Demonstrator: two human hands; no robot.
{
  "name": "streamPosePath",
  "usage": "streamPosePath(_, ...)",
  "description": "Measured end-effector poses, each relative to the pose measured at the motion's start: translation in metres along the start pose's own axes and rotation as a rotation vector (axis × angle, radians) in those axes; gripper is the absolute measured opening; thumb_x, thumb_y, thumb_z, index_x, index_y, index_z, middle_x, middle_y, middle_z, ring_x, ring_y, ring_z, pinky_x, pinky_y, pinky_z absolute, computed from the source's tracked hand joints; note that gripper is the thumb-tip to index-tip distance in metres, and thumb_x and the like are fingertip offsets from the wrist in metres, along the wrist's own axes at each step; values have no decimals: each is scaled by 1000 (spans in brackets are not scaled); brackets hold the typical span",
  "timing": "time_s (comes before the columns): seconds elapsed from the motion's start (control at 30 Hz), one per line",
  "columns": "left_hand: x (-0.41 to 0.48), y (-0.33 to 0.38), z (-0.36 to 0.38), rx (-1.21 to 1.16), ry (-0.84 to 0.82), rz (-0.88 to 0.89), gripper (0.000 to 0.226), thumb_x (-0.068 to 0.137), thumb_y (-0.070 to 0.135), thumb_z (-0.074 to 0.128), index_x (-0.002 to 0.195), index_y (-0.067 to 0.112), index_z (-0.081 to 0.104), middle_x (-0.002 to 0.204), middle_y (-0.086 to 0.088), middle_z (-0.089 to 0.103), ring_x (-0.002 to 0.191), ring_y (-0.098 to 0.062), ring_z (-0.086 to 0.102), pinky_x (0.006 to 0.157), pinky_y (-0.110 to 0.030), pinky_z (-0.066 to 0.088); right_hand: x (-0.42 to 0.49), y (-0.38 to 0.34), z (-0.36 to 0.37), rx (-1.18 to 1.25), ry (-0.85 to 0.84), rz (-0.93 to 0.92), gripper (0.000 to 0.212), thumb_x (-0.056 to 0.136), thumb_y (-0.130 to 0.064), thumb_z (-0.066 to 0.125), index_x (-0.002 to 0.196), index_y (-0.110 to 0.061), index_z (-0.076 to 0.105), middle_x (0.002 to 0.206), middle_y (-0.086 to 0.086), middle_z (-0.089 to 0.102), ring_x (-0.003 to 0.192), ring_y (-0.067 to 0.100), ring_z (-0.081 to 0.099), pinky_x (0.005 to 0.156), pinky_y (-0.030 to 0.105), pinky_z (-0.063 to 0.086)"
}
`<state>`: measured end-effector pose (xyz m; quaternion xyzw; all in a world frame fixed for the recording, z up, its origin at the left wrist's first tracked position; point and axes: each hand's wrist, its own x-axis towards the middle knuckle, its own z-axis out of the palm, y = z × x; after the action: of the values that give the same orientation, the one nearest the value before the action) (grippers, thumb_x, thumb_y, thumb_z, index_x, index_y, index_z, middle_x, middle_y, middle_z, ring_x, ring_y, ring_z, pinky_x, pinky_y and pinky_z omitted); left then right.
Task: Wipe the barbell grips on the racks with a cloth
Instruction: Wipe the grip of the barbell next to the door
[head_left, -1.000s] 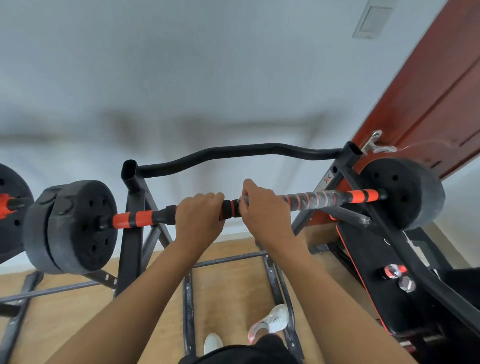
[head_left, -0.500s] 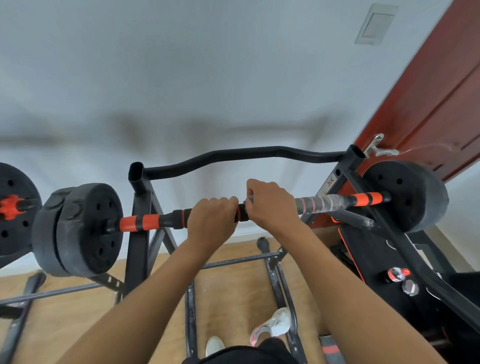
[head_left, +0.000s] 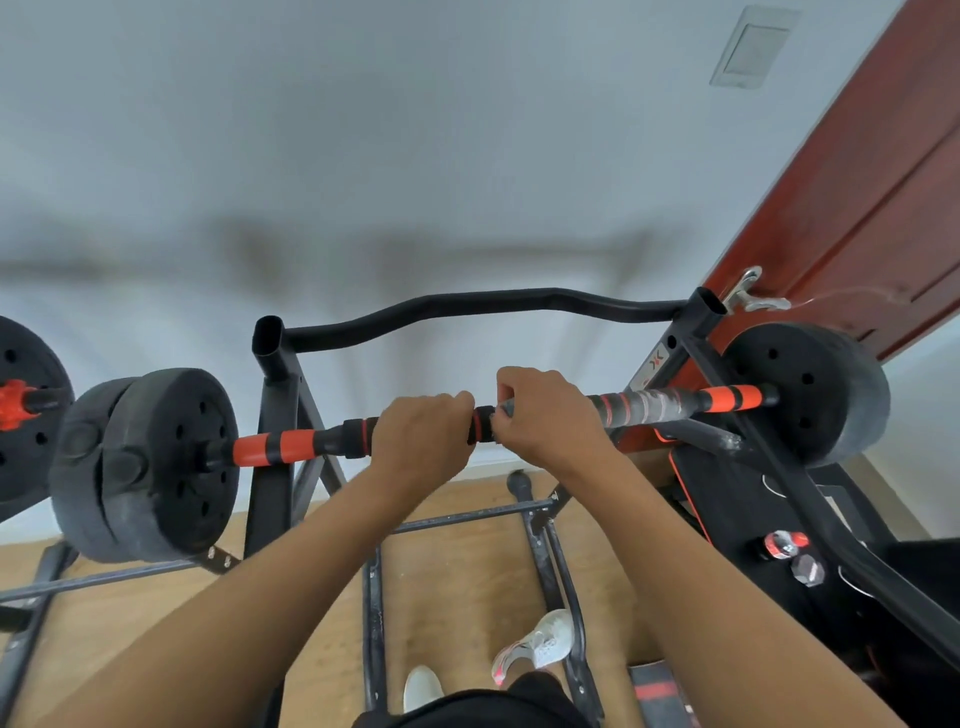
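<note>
A barbell (head_left: 291, 447) with orange and black sleeves lies across a black rack (head_left: 275, 374) in front of me. Black weight plates sit at its left end (head_left: 156, 462) and right end (head_left: 810, 395). My left hand (head_left: 421, 436) is closed over the black grip left of the bar's middle. My right hand (head_left: 545, 415) is closed on the bar just to the right, with a short black collar showing between the two. A small grey bit shows under the right thumb; I cannot tell whether it is cloth or the grip. Right of that hand the grip (head_left: 644, 408) is grey with faint stripes.
A curved black crossbar (head_left: 467, 306) joins the rack's uprights behind the barbell. Another plate with an orange collar (head_left: 21, 410) shows at the far left. A black bench (head_left: 727, 519) and a red-brown door (head_left: 857, 218) stand to the right. My feet are on the wooden floor (head_left: 457, 561) between rack rails.
Both hands stay closed on the bar. My left hand has slid slightly right, narrowing the gap between the hands. The view has shifted a little.
</note>
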<state>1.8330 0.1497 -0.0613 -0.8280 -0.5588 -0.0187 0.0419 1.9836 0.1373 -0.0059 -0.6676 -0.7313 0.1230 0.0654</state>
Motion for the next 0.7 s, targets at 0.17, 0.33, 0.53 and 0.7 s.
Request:
streamPosePath(0.17, -7, 9, 6, 14, 118, -12, 27, 94, 32, 64, 83, 19, 43, 59, 6, 43, 50, -17, 46, 53, -27, 33, -30, 0, 17, -117, 197, -83, 9, 101, -30, 51, 100, -22, 46, 78, -4, 61, 63, 16, 60, 58, 34, 56)
streamPosePath(0.33, -8, 1, -11, -5, 27, 48, 22, 98, 39, 57, 91, 22, 45, 68, 7, 48, 57, -15, 48, 57, -30, 33, -27, 1, 19, -72, 241, -84, 11, 104, -29, 46, 97, -20, 45, 74, -5, 57, 60, 15, 57, 54, 31, 52)
streamPosePath(0.53, -16, 21, -10, 22, 38, -63, 24, 93, 37, 68, 90, 19, 53, 71, 4, 53, 61, -16, 51, 59, -30, 39, -3, 0, 0, -2, 60, -37, 6, 96, -28, 53, 97, -22, 56, 84, -1, 63, 74, 20, 63, 74, 41, 59)
streamPosePath(0.7, 22, -11, -49, -337, -580, -91, 41, 82, 57, 78, 98, 21, 68, 81, 2, 73, 75, -16, 72, 67, -27, 53, -5, 4, -5, -13, -1, -40, 6, 91, -28, 57, 93, -23, 57, 85, -1, 63, 76, 20, 63, 74, 41, 59)
